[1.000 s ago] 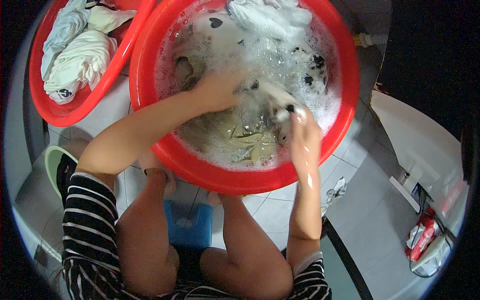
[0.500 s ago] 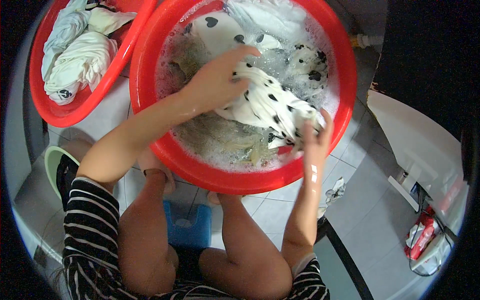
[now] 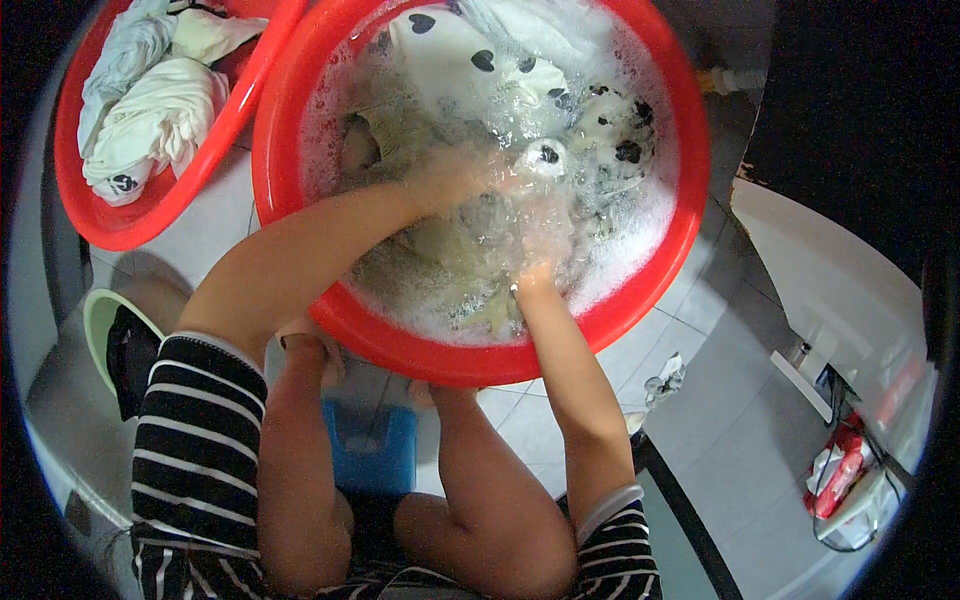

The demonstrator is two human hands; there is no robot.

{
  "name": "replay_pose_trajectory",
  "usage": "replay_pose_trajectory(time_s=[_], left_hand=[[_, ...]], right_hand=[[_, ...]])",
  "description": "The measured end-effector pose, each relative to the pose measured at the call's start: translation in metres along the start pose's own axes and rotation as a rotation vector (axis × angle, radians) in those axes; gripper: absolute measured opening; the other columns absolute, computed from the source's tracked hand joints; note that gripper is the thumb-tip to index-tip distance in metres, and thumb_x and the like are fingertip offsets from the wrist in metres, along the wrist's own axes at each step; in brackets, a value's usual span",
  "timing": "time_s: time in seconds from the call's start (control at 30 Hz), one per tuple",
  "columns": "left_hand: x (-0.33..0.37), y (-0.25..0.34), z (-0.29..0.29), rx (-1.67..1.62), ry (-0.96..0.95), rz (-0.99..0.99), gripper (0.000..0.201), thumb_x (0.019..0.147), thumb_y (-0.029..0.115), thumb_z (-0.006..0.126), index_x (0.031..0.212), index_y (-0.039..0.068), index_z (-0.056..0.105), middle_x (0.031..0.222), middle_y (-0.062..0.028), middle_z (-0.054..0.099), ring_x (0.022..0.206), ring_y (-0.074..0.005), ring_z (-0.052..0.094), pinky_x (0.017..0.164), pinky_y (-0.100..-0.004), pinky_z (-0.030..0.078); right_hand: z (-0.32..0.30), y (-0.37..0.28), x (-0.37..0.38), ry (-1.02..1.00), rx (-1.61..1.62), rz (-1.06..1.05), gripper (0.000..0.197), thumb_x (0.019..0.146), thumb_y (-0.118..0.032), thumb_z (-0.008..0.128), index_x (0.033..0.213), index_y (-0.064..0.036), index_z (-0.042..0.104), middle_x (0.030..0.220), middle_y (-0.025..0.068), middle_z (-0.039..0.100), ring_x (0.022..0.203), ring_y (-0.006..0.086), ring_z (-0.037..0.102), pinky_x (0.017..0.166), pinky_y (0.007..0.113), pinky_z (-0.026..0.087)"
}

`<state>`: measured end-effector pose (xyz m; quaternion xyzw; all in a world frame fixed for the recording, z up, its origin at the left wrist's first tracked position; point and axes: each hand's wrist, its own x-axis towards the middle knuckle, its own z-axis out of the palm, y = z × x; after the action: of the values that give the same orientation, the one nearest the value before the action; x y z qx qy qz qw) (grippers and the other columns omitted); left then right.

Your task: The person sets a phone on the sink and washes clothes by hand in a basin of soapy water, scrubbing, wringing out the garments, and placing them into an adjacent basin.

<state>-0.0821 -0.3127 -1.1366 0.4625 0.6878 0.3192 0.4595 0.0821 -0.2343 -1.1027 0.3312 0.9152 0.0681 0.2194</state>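
Soapy water fills a large red basin (image 3: 285, 170) in front of me. My left hand (image 3: 462, 178) is sunk in the water near the middle, its fingers blurred by splashes. Close by on the right, my right hand (image 3: 545, 240) is also under the surface, fingers hidden. A bit of white cloth with a black spot (image 3: 547, 158) pokes out between and beyond them; the rest of it is submerged. Past my hands float a white cloth with black hearts (image 3: 440, 55) and, to the right, a white cloth with black patches (image 3: 615, 130). Beige cloth (image 3: 425, 245) lies underwater.
A second red basin (image 3: 110, 232) at the upper left holds wet white and pale clothes (image 3: 160, 115). A blue stool (image 3: 375, 450) stands between my legs. A pale green tub (image 3: 100, 320) with dark cloth is at left. A white panel (image 3: 825, 260) stands at right.
Both hands went down into the water, the right one moving left toward the left hand. The black-spotted white cloth, stretched above the water before, is now mostly submerged.
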Motion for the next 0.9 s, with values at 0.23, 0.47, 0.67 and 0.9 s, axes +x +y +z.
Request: replay_pose_trajectory(time_s=[0.23,0.47,0.67,0.9], left_hand=[[-0.010,0.069,0.001,-0.097,0.401,0.042,0.038,0.082,0.034,0.061,0.105,0.003,0.060,0.101,-0.0181,0.061,0.088,-0.0368,0.059,0.080,-0.0472,0.047],[-0.050,0.137,-0.016,0.242,0.217,0.442,0.030,0.074,0.033,0.065,0.094,0.011,0.063,0.084,-0.0090,0.061,0.078,-0.0295,0.061,0.066,-0.0435,0.047],[-0.016,0.111,-0.033,0.297,0.300,0.262,0.027,0.085,0.039,0.058,0.086,0.012,0.061,0.077,-0.0093,0.058,0.072,-0.0284,0.061,0.058,-0.0423,0.049],[-0.048,0.059,-0.053,0.739,0.083,0.359,0.075,0.078,0.052,0.061,0.139,0.018,0.036,0.149,-0.0112,0.026,0.137,-0.0314,0.023,0.110,-0.0541,0.016]], right_hand=[[-0.044,-0.006,0.027,0.016,2.258,0.676,0.034,0.089,-0.029,0.056,0.116,-0.0086,0.055,0.107,0.0054,0.058,0.096,0.0237,0.056,0.083,0.034,0.047],[-0.108,0.008,-0.018,-0.514,2.947,0.181,0.044,0.094,-0.038,0.048,0.122,-0.0040,0.049,0.114,0.0104,0.057,0.098,0.0213,0.058,0.086,0.035,0.047],[-0.120,0.014,-0.029,-0.087,2.108,0.618,0.031,0.097,-0.031,0.047,0.097,-0.0033,0.062,0.086,0.0031,0.062,0.081,0.0108,0.055,0.074,0.026,0.044],[-0.091,0.015,-0.037,0.131,0.926,0.035,0.063,0.083,-0.022,0.063,0.137,-0.0038,0.035,0.119,0.0260,0.048,0.109,0.0386,0.044,0.094,0.046,0.033]])
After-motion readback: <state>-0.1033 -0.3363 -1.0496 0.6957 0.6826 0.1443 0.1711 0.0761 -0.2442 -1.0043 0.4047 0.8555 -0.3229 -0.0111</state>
